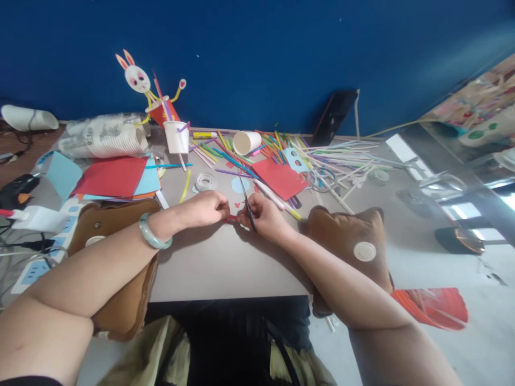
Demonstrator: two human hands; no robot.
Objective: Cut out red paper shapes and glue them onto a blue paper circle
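My left hand (209, 208), with a pale bracelet (155, 233) on its wrist, pinches a small red paper piece (230, 219) low over the table. Close on its right, the fingertips of my right hand (267, 217) come near or touch the same piece; which of the two is unclear. Dark scissors (248, 206) are in my right hand, their blades pointing away from me. Beyond my fingers lie a light blue paper disc (237, 185) and little red scraps (237, 205). A roll of clear tape (205, 182) rests beyond my left hand.
A rabbit figure (138, 79) and white cup (176, 138) stand at the back left, near stacked paper cups (104, 143) and red paper (112, 176). Many coloured sticks (277, 147) spread across the back. Brown cushions (346, 241) flank my arms; a power strip (36, 268) sits left.
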